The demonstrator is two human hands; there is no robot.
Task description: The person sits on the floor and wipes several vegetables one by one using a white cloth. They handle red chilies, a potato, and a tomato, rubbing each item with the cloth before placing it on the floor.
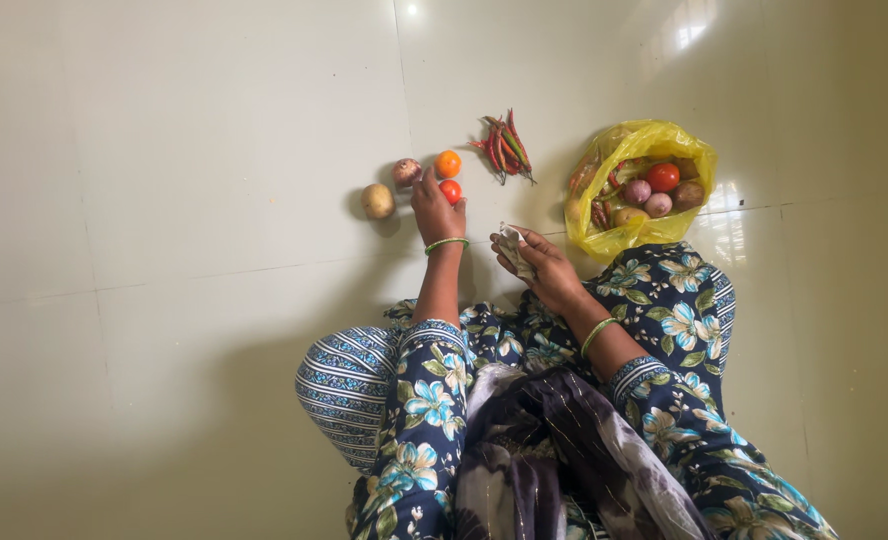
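L hand (436, 205), fingers spread open, rests on red tomato (451, 190) just ahead; R hand (539, 265) grips a crumpled wrapper (513, 250), farther back.

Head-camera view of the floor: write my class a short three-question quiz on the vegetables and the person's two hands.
1. True or false: the left hand rests on the small round red tomato.
2. Which thing lies farthest from the crinkled yellow plastic bag? A) the bunch of thin red and green chillies B) the round pale brown potato C) the round orange tomato
3. Fill in: the right hand holds a small pale crumpled scrap; the purplish round onion lies between the potato and the ____ tomato.

Key: 1 true; 2 B; 3 orange.
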